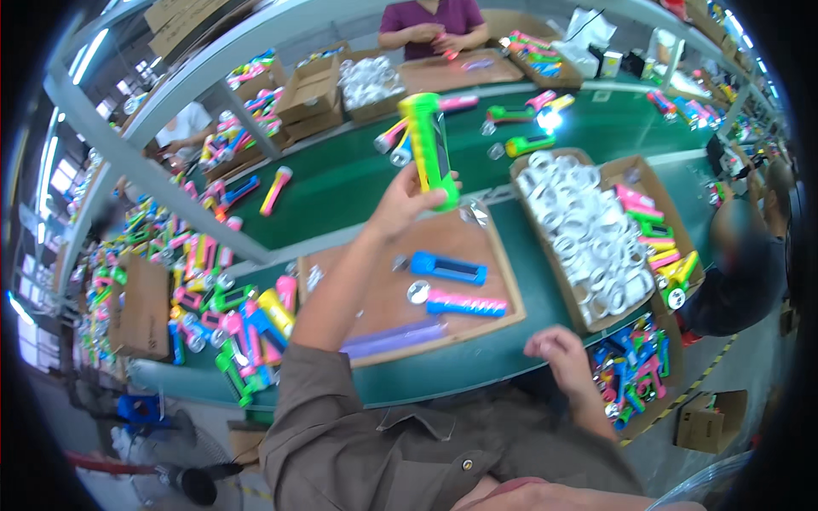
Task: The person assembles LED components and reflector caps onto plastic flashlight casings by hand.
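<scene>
— Over the green belt (358, 183), what's cut off for you?
— The left hand (407, 200) wraps the green-and-yellow flashlight (430, 149), hiding its lower end; glossy plastic, ribbed.
— The right hand (558, 349)?
— Curled loosely at the belt's edge, holding nothing I can see. A blue casing (449, 268) lies on the brown board (494, 255).
</scene>
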A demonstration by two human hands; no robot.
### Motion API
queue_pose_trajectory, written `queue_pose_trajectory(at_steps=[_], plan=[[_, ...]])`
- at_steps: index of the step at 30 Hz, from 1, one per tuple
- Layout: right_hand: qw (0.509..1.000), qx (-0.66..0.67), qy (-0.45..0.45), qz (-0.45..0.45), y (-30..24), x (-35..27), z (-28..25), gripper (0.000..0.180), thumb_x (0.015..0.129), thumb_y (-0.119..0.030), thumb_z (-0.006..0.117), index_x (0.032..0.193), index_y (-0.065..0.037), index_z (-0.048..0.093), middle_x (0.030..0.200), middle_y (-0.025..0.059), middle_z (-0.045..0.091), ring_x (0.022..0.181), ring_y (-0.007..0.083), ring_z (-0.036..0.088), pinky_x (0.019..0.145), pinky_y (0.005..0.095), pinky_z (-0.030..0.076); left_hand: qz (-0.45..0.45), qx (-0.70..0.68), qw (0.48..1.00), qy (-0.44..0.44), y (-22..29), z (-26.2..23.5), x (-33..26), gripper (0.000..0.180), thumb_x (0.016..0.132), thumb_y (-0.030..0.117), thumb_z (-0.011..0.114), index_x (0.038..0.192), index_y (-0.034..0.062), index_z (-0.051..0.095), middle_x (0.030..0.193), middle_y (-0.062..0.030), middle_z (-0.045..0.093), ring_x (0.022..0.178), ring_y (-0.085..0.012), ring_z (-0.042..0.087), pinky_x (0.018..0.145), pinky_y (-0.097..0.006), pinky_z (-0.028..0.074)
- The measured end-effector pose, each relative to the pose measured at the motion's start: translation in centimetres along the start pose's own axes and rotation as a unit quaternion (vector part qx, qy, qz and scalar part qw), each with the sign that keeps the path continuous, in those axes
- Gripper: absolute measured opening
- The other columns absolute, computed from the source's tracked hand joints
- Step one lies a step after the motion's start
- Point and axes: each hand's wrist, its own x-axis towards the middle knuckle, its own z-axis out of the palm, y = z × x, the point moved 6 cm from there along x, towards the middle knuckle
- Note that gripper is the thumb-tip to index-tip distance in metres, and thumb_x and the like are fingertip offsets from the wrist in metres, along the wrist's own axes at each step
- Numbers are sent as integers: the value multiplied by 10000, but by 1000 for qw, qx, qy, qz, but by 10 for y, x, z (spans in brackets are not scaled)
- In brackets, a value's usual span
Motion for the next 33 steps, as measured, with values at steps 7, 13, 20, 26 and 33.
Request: queue_pose_trajectory(at_steps=[7,13,20,26,33], plan=[[919,313,-237,30,-32,57,123,529,994,-438,475,1374,-78,398,1353,129,462,1214,265,529,919,465,517,228,-21,973,35,28,85,-179,574,718,133,816,1153,126,442,1342,-206,528,1451,-419,194,1166,-556,149],[910,339,-234,48,-9,57,133,500,978,-417,521,1344,-82,459,1272,107,555,1143,219,585,887,402,532,270,335,893,130,45,121,-206,683,639,202,896,1177,126,482,1177,-141,444,1097,-255,471,941,-401,414],[939,314,-126,-62,-27,32,67,303,921,-114,530,1211,-26,549,1107,73,593,997,144,580,859,307,479,257,273,925,67,8,154,-207,695,650,123,880,1201,136,456,1154,-140,449,1037,-242,517,877,-345,464],[965,171,-183,-74,-75,13,76,511,928,-336,524,1269,44,493,1247,147,535,1155,206,507,1008,328,386,254,249,934,20,-8,181,-196,679,655,77,876,1191,128,463,1163,-132,475,1070,-262,536,902,-369,470],[948,28,-294,-120,-78,13,85,738,844,-297,695,1426,14,365,1378,180,473,1314,262,434,1107,390,317,209,201,957,-14,-27,171,-197,352,810,38,735,1133,84,600,1152,-132,571,1024,-292,604,881,-385,505]])
